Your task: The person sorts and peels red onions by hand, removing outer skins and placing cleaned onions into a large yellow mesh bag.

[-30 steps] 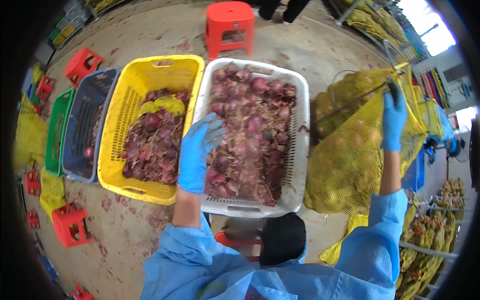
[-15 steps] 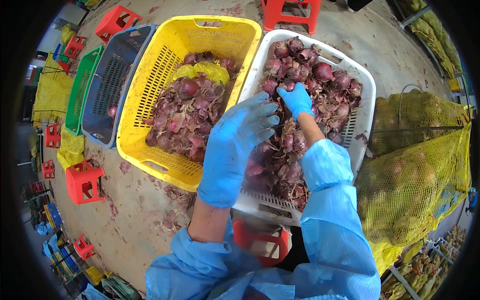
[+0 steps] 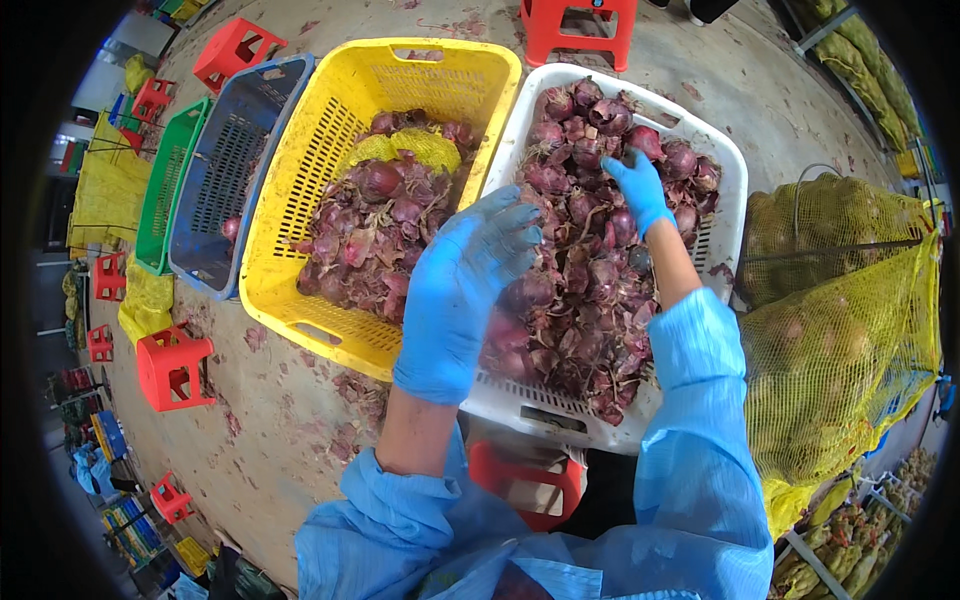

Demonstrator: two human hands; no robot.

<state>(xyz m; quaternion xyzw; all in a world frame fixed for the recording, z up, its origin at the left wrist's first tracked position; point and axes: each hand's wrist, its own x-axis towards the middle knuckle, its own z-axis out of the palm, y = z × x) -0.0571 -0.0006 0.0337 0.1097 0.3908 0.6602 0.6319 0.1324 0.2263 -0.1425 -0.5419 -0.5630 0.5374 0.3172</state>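
A white crate (image 3: 740,190) holds a heap of red onions (image 3: 585,210) with dry, papery skins. My right hand (image 3: 642,190), in a blue glove, is over the upper part of the heap. Its thumb and forefinger are apart, close to the onions, and I see nothing held between them. Over the crate's left rim hovers my left hand (image 3: 465,280), its blue glove darkened with dirt on the fingers. Those fingers stretch to the right, slightly bent and apart, with nothing visible in them. Left of it is a yellow crate (image 3: 290,210) with onions, loose skins and a yellow net.
Further left are a blue crate (image 3: 205,215) and a green crate (image 3: 155,205). Full yellow net sacks (image 3: 840,350) stand close on the right. Red stools (image 3: 175,368) are scattered about, one (image 3: 580,35) just beyond the white crate. Onion skins litter the concrete floor (image 3: 290,440).
My right hand has moved right across the onion heap, with its thumb and forefinger now apart. My left hand has shifted slightly left and stays raised over the rim.
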